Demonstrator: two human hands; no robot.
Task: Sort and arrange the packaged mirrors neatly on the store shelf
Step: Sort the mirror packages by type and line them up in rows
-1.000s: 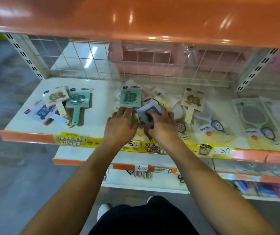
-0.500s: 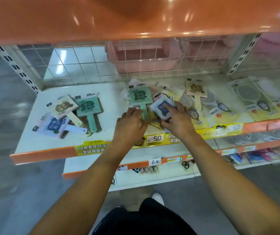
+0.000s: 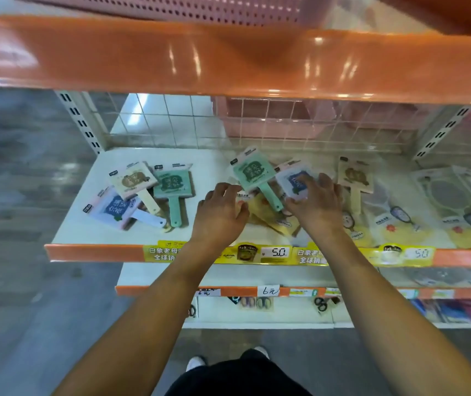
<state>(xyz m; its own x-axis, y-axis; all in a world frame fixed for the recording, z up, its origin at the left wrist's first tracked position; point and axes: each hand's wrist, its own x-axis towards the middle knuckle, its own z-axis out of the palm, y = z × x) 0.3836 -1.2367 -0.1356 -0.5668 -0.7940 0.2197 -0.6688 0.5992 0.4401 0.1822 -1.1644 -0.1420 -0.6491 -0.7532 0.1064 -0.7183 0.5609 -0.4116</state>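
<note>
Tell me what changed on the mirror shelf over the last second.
The right hand kept its grip on the blue-print mirror and turned it from tilted on edge to nearly flat, face up, in the middle pile. The left hand came off the green mirror and now hovers beside its handle with fingers loosely spread. The three mirrors on the left and the cream mirror stayed put.

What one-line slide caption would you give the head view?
Right hand grips a blue packaged mirror in the centre pile while the left hand hovers beside a green mirror.
</note>
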